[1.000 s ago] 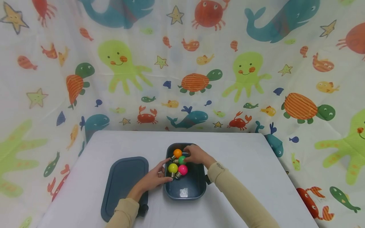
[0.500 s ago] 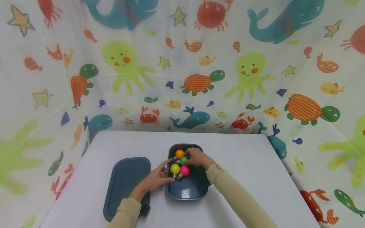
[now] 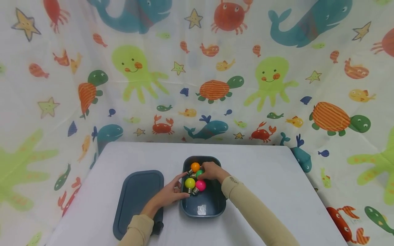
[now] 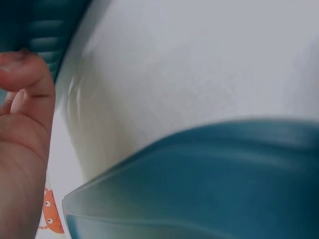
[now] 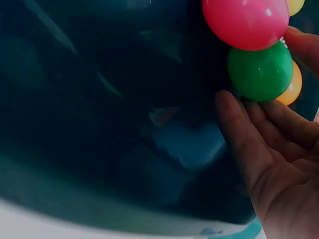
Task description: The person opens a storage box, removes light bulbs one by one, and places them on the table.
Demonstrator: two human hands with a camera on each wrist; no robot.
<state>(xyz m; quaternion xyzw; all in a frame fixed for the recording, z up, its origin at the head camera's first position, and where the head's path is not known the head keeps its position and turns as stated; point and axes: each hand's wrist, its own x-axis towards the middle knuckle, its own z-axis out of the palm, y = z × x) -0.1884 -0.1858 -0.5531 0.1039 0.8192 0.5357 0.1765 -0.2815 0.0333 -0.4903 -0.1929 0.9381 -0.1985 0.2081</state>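
In the head view, a dark blue plastic box (image 3: 201, 215) holds an orange bulb (image 3: 195, 167), a yellow bulb (image 3: 189, 183), a pink bulb (image 3: 200, 185) and a green light bulb (image 3: 199, 173), all with screw bases. My right hand (image 3: 211, 171) reaches inside and pinches the green bulb between thumb and fingers, which cover part of it. On the box's left edge rests my left hand (image 3: 167, 193), its index finger and thumb spread along the rim. In the left wrist view, its bent finger (image 4: 30, 74) lies by the box's ribbed wall (image 4: 45, 37).
A dark blue lid (image 3: 138, 194) lies flat on the white table (image 3: 255, 177), left of the box and partly under my left forearm. A curtain (image 3: 172, 85) printed with sea animals hangs behind and at both sides.
The whole head view has shifted slightly. Both hands keep about the same places at the box, and the bulbs lie as before, with the right fingers covering a little more of the green bulb.
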